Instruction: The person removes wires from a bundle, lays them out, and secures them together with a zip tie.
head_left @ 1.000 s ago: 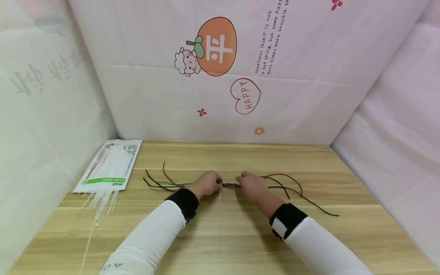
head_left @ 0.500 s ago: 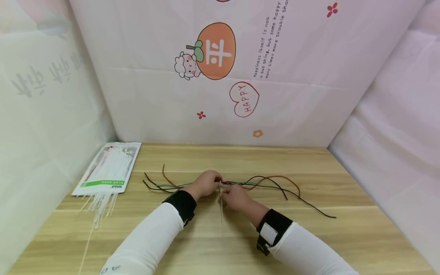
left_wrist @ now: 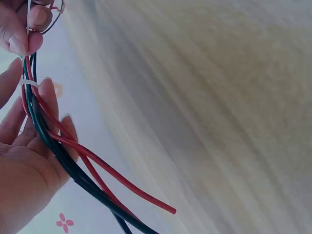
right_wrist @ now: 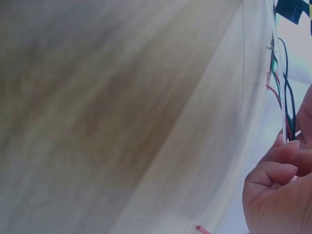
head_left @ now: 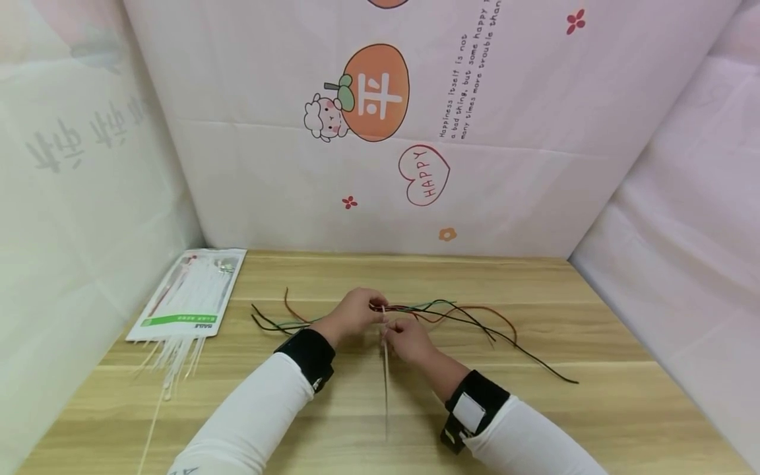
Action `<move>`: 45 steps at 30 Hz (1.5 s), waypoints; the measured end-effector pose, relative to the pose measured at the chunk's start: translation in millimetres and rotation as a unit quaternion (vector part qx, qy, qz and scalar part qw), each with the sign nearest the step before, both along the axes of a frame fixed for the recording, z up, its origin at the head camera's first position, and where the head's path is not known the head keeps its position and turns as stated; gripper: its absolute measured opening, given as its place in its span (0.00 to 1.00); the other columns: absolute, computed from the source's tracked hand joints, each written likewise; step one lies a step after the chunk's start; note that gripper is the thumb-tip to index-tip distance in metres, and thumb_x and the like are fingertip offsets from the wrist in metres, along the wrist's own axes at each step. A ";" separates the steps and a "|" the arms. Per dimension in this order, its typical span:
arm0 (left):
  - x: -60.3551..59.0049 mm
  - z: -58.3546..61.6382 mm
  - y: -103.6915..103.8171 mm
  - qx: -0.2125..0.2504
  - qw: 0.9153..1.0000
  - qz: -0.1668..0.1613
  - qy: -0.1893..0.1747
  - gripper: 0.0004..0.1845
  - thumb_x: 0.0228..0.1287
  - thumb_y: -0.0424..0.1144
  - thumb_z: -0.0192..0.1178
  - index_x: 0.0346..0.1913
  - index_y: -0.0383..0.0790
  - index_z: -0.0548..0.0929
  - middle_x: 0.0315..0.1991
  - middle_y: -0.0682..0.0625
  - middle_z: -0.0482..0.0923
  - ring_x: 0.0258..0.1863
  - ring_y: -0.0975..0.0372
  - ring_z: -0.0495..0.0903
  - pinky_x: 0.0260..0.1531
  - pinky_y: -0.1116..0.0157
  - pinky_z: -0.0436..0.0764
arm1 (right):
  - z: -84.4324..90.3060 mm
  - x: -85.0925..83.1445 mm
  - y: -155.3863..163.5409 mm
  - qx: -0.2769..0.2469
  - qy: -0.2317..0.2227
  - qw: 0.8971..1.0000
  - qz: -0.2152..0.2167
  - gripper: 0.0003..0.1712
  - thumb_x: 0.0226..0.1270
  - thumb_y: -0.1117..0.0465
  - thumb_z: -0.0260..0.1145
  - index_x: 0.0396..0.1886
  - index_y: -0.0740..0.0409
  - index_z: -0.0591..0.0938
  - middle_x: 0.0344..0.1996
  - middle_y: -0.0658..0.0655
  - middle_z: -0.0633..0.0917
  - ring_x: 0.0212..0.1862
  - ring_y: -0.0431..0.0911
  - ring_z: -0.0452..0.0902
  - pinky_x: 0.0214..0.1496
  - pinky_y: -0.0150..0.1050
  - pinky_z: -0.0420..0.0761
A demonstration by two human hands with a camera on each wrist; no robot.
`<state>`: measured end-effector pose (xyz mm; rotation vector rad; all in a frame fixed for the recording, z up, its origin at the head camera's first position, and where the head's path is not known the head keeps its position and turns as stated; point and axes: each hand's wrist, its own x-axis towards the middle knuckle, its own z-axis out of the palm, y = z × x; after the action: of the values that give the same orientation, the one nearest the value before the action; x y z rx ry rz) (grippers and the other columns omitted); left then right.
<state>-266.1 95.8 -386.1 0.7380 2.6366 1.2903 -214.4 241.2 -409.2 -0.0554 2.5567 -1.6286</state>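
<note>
My left hand (head_left: 356, 311) holds a bundle of red, black and green wires (left_wrist: 63, 153) near its middle, the fingers behind it in the left wrist view. A white cable tie (left_wrist: 29, 83) loops around the bundle between the left thumb and fingers. Just to the right and nearer the body, my right hand (head_left: 410, 340) pinches the tie between thumb and fingers. The tie's long tail (head_left: 386, 382) hangs down toward the front. In the right wrist view the right hand's fingers are curled, and wires (right_wrist: 290, 97) run beyond them.
At the table's left stands or lies a plastic bag of cable ties (head_left: 184, 290), with several loose white tie ends (head_left: 172, 356) sticking out. Free wire ends spread left and right on the wooden table (head_left: 332, 422). White printed cloth (head_left: 267, 185) surrounds the back and sides.
My right hand has left the wires on the right, moved left and nearer, and now pinches the tie. The left hand keeps its hold, with the bundle slightly raised.
</note>
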 end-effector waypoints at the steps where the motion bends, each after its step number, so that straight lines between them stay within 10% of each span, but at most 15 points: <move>1: 0.8 0.8 -0.4 0.007 1.000 0.000 0.001 0.11 0.61 0.29 0.63 0.47 0.31 0.83 0.46 0.41 0.81 0.49 0.52 0.79 0.49 0.57 0.78 | 0.7 1.7 -0.1 -0.004 0.001 1.000 -0.001 0.12 0.72 0.67 0.55 0.37 0.72 0.81 0.25 0.57 0.81 0.24 0.42 0.70 0.27 0.33 0.72; 21: 3.0 2.5 -8.0 0.086 0.995 0.054 0.007 0.09 0.65 0.31 0.62 0.45 0.32 0.85 0.41 0.44 0.84 0.43 0.56 0.80 0.43 0.61 0.80 | 15.5 20.1 -4.3 0.005 0.048 0.999 0.007 0.10 0.72 0.67 0.57 0.37 0.72 0.80 0.27 0.62 0.82 0.26 0.42 0.70 0.29 0.34 0.71; 45: 10.0 2.4 0.4 0.075 0.991 0.110 0.022 0.05 0.63 0.31 0.63 0.40 0.33 0.86 0.39 0.44 0.84 0.42 0.55 0.81 0.42 0.61 0.80 | 18.3 26.1 -3.6 0.042 0.086 0.995 0.033 0.08 0.69 0.69 0.57 0.33 0.71 0.80 0.26 0.60 0.81 0.29 0.43 0.70 0.32 0.36 0.71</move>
<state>-256.1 96.2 -383.7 0.5104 2.7431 1.5610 -188.3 237.6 -390.9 -0.2822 2.7147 -1.5528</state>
